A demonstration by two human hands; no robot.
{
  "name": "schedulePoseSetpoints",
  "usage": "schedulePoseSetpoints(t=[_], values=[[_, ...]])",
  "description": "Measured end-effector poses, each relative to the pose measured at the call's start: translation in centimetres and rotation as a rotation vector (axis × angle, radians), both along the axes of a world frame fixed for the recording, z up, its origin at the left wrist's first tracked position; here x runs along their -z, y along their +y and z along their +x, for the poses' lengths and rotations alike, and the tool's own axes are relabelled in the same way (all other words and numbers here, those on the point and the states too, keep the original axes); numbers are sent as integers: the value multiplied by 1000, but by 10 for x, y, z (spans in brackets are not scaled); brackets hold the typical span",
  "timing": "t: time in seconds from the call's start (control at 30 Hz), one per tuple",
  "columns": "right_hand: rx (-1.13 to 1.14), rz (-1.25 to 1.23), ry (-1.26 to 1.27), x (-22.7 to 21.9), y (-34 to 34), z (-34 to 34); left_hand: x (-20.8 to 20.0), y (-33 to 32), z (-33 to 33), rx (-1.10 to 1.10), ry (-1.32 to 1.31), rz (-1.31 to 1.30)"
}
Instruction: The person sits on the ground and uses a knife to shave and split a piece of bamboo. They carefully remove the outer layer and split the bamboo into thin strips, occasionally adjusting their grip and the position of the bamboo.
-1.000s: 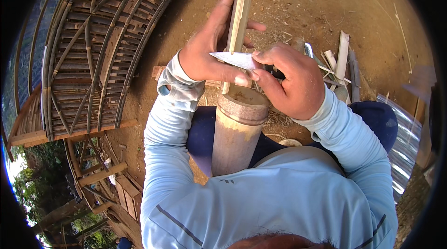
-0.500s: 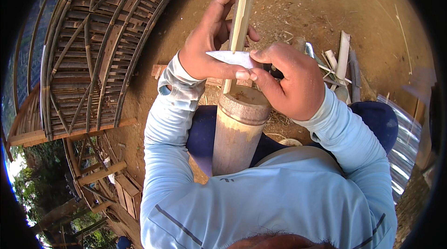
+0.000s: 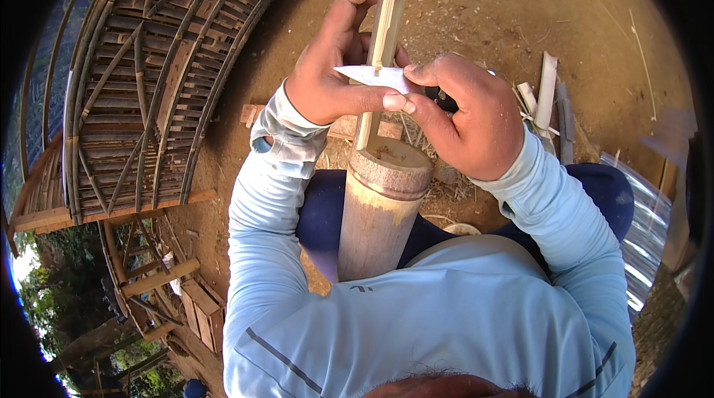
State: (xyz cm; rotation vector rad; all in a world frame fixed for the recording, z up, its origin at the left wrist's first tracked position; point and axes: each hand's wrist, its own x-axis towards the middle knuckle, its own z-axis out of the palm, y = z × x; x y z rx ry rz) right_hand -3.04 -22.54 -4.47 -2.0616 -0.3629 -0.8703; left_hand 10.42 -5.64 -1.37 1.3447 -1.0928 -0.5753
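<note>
An upright strip of pale bamboo [image 3: 384, 30] rises at the far left rim of a thick bamboo tube [image 3: 379, 223], which stands close to my body between my legs. My left hand [image 3: 327, 71] is wrapped round the strip, fingers behind it, its thumb stretched along the near edge of a knife blade. The knife [image 3: 375, 77] lies across the strip, tip to the left, its blade against the bamboo. My right hand [image 3: 472, 115] grips the dark handle, mostly hidden by the fingers. Both thumb tips meet beside the blade.
Split bamboo pieces [image 3: 547, 93] lie on the dirt ground to the right. Further right is a shiny corrugated sheet [image 3: 639, 227]. A slatted bamboo structure [image 3: 141, 85] fills the left side, and a wooden frame [image 3: 163, 279] stands below it.
The knife has slid a little way up the strip, away from me. My right hand has moved slightly away with it; my left hand has hardly shifted.
</note>
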Motion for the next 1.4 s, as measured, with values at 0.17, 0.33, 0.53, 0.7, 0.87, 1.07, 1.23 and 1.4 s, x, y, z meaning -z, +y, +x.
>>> schedulePoseSetpoints(t=[0.17, 0.33, 0.53, 0.7, 0.87, 1.07, 1.23, 1.4], values=[[-12, 9, 28, -5, -6, 2, -2, -2, 4, -42, -84, 4], [10, 16, 10, -7, -10, 9, -6, -7, 2, -105, -83, 11], [13, 13, 45, -13, -16, 16, -10, -9, 2, -191, -124, 41], [29, -3, 35, -15, -16, 19, -13, -11, -3, -222, -72, 23], [70, -20, 6, -16, -20, 27, -10, -14, -1, -249, 39, -14], [93, -12, -21, -20, -31, 40, -20, -23, -7, -332, 156, 34], [20, 2, 51, -21, -17, 19, -4, -5, -4, -213, -23, 5], [-72, 90, 102, -21, -4, 8, -1, 5, 0, -123, -63, 20]])
